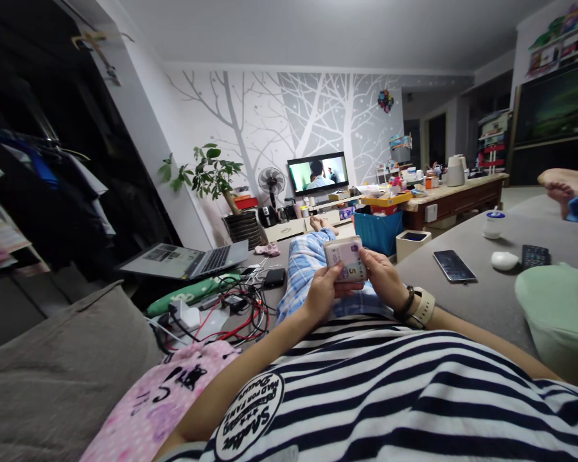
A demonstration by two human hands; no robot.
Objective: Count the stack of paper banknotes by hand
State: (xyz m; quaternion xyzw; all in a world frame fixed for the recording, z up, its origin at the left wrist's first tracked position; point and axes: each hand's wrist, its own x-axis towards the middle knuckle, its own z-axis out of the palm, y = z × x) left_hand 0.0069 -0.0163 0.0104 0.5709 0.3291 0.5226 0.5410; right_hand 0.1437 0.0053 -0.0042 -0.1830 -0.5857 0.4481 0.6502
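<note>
A stack of banknotes, pale with purple print and a large 5 on the top note, is held upright over my lap. My left hand grips its lower left, thumb on the front and fingers beneath. On the right edge, my right hand pinches the stack with the thumb on its face; the fingers behind are hidden. My right wrist wears a pale watch and a dark beaded bracelet. Blue checked trousers cover my outstretched legs behind the notes.
On the sofa to my right lie a phone, a white mouse, a remote and a small cup. Left are a laptop, tangled cables and a pink cloth. Another person's foot shows far right.
</note>
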